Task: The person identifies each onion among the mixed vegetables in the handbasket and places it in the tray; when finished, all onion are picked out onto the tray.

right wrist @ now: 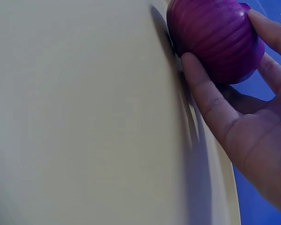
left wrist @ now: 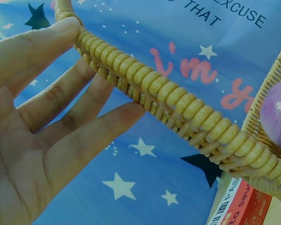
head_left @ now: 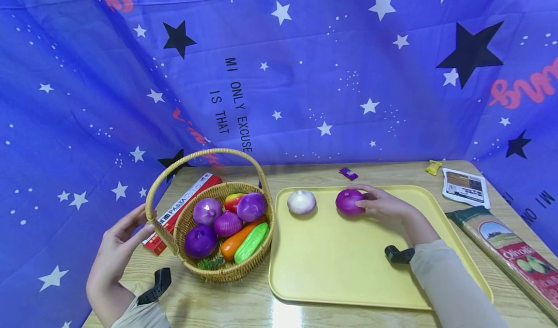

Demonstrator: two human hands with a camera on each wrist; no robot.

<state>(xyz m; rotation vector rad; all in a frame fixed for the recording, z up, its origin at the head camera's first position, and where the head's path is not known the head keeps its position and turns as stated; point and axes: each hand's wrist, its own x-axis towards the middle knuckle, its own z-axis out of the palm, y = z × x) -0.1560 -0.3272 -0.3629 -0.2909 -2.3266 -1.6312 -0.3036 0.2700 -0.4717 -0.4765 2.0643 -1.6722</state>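
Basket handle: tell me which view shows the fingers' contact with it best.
Left wrist view: the left hand lays straight fingertips against the basket handle. The head view shows it small; the right wrist view not at all.

Wooden table [head_left: 305,173] bears basket [head_left: 226,270], yellow tray [head_left: 340,260], pasta packets [head_left: 514,255].

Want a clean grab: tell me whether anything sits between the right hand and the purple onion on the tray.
Nothing does. The right hand already grips the purple onion on the tray. The white onion lies apart on its far side.
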